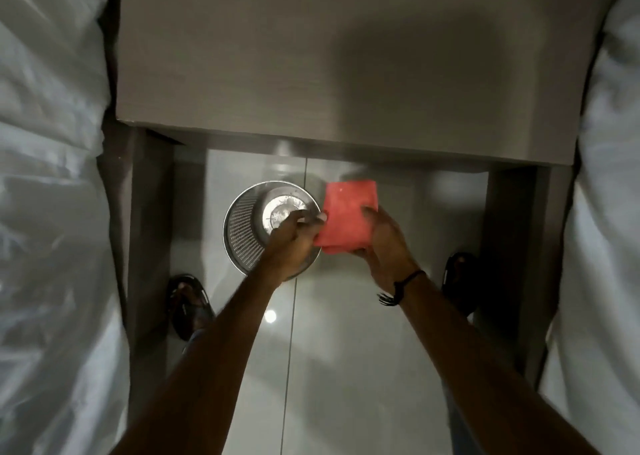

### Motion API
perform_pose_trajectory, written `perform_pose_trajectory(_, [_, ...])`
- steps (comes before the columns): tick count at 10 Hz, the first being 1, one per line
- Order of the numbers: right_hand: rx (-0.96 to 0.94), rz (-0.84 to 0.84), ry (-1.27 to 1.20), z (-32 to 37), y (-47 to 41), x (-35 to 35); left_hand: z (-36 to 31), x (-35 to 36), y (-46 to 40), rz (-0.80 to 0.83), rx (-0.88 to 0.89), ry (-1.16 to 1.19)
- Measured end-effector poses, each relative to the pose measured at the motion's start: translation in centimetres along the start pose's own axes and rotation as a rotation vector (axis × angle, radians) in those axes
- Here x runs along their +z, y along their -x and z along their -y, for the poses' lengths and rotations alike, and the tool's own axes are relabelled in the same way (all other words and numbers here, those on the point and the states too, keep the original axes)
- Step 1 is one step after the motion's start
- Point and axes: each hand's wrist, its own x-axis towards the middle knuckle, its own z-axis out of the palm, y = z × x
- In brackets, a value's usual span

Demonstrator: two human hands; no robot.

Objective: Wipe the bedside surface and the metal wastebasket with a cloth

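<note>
One folded red cloth (348,217) sits at the centre of the view, gripped by two bare hands: the left hand (294,243) at about 7 o'clock from it, the right hand (384,243) at about 5 o'clock. One perforated metal wastebasket (242,226) stands on the floor at 9 o'clock from the cloth. One bedside surface (311,56) fills the 12 o'clock position. Two dark sandals are counted, one (188,307) at 8 o'clock and one (460,281) at 4 o'clock. Two stretches of white bedding flank the scene, one (52,212) at 9 o'clock and one (609,212) at 3 o'clock. One dark wristband (403,286) circles the right wrist.
</note>
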Motion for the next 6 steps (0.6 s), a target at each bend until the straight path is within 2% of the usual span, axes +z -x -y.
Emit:
perform_pose_trajectory(1, [-0.060,0.117,-0.095,5.3,0.6,1.0,-5.4,-0.1,0.1,0.014,0.007,0.309])
perform_pose_trajectory(2, [-0.240,0.054,0.097,10.8,-0.2,3.3,-11.8,-1.2,-1.2,-0.156,0.184,0.265])
perform_pose_trajectory(3, [-0.384,-0.076,0.239,15.6,-2.8,5.7,-16.7,-2.6,-4.2,-0.262,0.259,0.125])
perform_pose_trajectory(4, [-0.441,-0.106,0.429,18.1,-6.2,7.2,-19.1,-3.7,-7.2,-0.345,0.241,-0.014])
perform_pose_trajectory(5, [-0.446,-0.075,0.631,18.5,-8.2,7.6,-19.4,-4.4,-9.0,-0.374,0.264,-0.273])
perform_pose_trajectory(6, [-0.560,-0.174,0.798,19.7,-7.2,7.7,-20.4,-5.9,-8.0,-0.382,0.281,-0.453])
